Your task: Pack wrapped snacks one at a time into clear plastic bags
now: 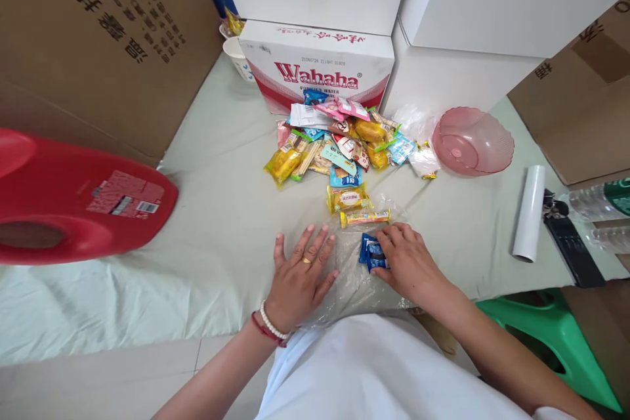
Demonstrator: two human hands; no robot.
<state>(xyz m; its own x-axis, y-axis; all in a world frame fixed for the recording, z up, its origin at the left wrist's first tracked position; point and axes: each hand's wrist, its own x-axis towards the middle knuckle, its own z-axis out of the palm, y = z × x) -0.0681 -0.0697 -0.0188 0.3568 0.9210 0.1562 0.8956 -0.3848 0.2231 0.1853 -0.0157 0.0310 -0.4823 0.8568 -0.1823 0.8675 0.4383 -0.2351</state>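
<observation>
My left hand [301, 270] lies flat with fingers spread on a clear plastic bag [354, 275] spread on the pale green cloth [216, 210]. My right hand [406, 261] presses its fingers on blue snack packets [370, 252] lying on the same bag. Just beyond the hands lie a long yellow bar packet [365, 216] and a yellow snack pack [347, 197]. Farther back sits a heap of assorted wrapped snacks [339, 141].
A pink plastic bowl [472, 141] stands at the right, a white roll [529, 212] beside it. A Wahaha carton [317, 65] and white boxes [492, 6] stand behind the heap. A red plastic tub [73, 200] lies at left, a green stool [551, 335] at lower right.
</observation>
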